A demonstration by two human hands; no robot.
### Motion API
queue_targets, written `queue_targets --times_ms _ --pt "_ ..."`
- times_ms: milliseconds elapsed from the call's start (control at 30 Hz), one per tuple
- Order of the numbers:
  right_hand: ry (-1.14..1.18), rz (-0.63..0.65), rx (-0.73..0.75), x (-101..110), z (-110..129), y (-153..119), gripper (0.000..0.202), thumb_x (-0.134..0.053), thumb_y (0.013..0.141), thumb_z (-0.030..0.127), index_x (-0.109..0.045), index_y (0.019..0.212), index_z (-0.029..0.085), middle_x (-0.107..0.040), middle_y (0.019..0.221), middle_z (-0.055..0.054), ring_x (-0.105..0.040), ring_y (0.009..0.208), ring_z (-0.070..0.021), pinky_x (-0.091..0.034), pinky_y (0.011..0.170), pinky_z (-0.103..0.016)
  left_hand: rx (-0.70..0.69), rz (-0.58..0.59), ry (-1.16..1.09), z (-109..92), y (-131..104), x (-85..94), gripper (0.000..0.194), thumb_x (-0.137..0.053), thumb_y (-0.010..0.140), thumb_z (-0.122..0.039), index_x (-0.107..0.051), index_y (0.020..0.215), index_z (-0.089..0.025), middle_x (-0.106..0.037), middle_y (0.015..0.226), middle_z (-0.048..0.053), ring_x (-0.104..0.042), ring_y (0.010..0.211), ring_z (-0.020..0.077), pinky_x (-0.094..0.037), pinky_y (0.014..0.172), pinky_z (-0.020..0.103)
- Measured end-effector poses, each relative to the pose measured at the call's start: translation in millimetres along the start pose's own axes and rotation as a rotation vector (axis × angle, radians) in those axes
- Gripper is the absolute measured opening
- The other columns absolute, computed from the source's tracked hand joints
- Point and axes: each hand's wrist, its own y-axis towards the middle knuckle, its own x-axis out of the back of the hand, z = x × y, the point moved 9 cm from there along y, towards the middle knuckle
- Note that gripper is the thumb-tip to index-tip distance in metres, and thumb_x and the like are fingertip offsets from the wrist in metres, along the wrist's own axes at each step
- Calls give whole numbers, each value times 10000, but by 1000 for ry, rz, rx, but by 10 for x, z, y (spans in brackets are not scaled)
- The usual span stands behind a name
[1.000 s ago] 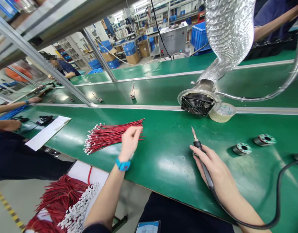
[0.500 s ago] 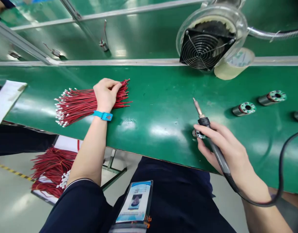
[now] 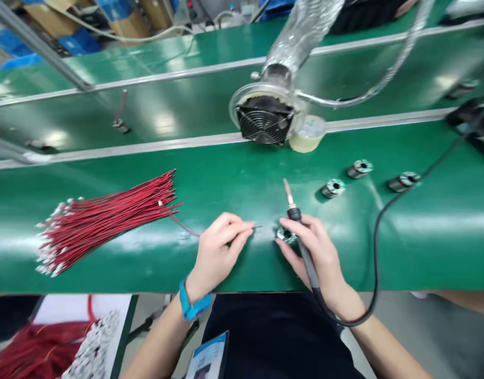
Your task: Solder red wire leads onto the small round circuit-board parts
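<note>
My left hand (image 3: pixel 222 247), with a blue wrist strap, pinches a red wire (image 3: pixel 185 227). The wire's bare tip pokes past my fingertips, and its other part trails toward a pile of red wires (image 3: pixel 119 218) with white connectors at the left. My right hand (image 3: pixel 321 252) holds a soldering iron (image 3: pixel 308 260), its metal tip pointing up and away from me. The same hand's thumb and fingers also grip a small cylindrical motor part (image 3: pixel 286 235) with a green circuit board on its end. A gap separates the wire tip from that part.
Several similar motor parts (image 3: pixel 333 188) lie to the right. A fan with a duct (image 3: pixel 265 118) and a tape roll (image 3: pixel 308 134) stand at the back rail. The iron's black cable (image 3: pixel 378 237) loops across the right. More red wires (image 3: pixel 40 347) lie below the bench at left.
My left hand has left the pile and come right with one red wire, close to my right hand. My right hand still holds the iron and motor part. The camera view has shifted.
</note>
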Motion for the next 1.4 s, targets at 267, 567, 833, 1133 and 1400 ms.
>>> queue_targets --times_ms 267,567,833,1133,1400 --pt "182 -18 -106 -15 -115 -108 526 -688 981 200 -546 1477 305 -562 1377 -110 -658 1259 -229 -603 1036 -348 267 133 -238 43 -39 -398 102 -718 961 -209 -815 991 -221 -710 849 17 -615 687 115 -486 619 228" --pt "297 -28 -119 -41 -131 -91 519 -668 961 125 -578 1444 291 -571 1351 -95 -662 1232 -192 -580 1052 -301 466 225 -525 110 -4 -573 134 -723 963 -303 -764 888 -200 -678 903 34 -641 840 143 -510 749 236" --pt "247 -231 -117 337 -159 -170 453 -649 991 136 -617 1426 259 -727 1114 -52 -737 974 -143 -604 899 -260 305 202 -263 -133 146 -606 153 -676 968 -234 -731 832 -190 -616 948 38 -511 716 114 -425 655 258" --pt "240 -442 -168 711 -210 -562 227 -536 997 178 -751 954 233 -730 695 23 -729 639 -142 -587 675 -281 251 181 -158 -206 182 -697 138 -645 928 -145 -660 798 -186 -649 974 30 -487 668 98 -399 609 253" --pt "241 -404 -122 721 -108 -335 217 -543 963 144 -742 915 217 -719 642 36 -683 524 -112 -564 579 -243 225 169 -121 -228 176 -691 137 -652 934 -158 -661 799 -184 -653 964 33 -486 668 98 -397 604 248"
